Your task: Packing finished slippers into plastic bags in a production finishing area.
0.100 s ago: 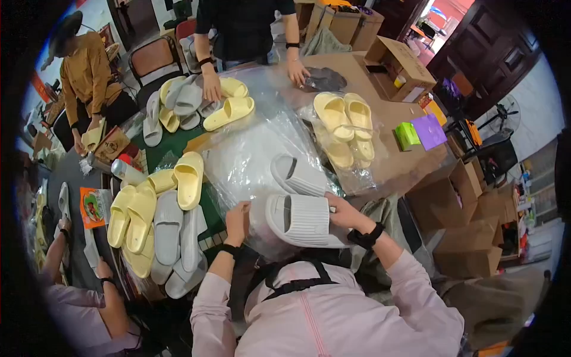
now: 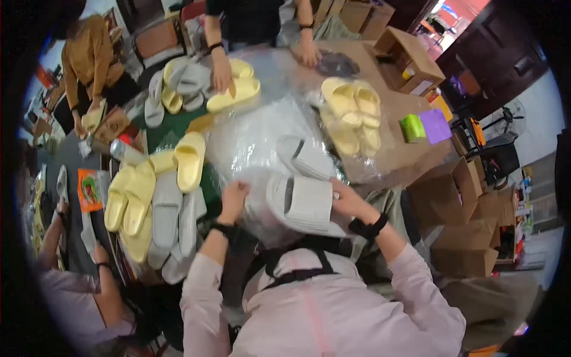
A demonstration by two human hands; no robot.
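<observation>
At the table's near edge, my right hand [image 2: 352,202] grips a light grey slide slipper [image 2: 308,201] by its right side, thumb near the ribbed strap. Clear plastic lies around and under this slipper. My left hand [image 2: 235,200] is closed, pinching the edge of what looks like a clear plastic bag [image 2: 254,199]; blur softens the fingers. Just beyond, a second grey slipper [image 2: 309,159] rests on a stack of clear plastic bags [image 2: 250,140]. To my left lie several yellow slippers [image 2: 138,205] and grey slippers [image 2: 166,217].
Across the table, a co-worker's hands [image 2: 222,74] touch slippers and a dark bundle [image 2: 337,64]. Bagged yellow slippers [image 2: 350,113] lie at the right, near green and purple packets [image 2: 436,125]. Cardboard boxes [image 2: 440,190] stand at right; another co-worker's hand [image 2: 100,253] works at left.
The view has tilted a little, so the table sits higher in the picture. Both my hands keep about the same places relative to the grey slipper.
</observation>
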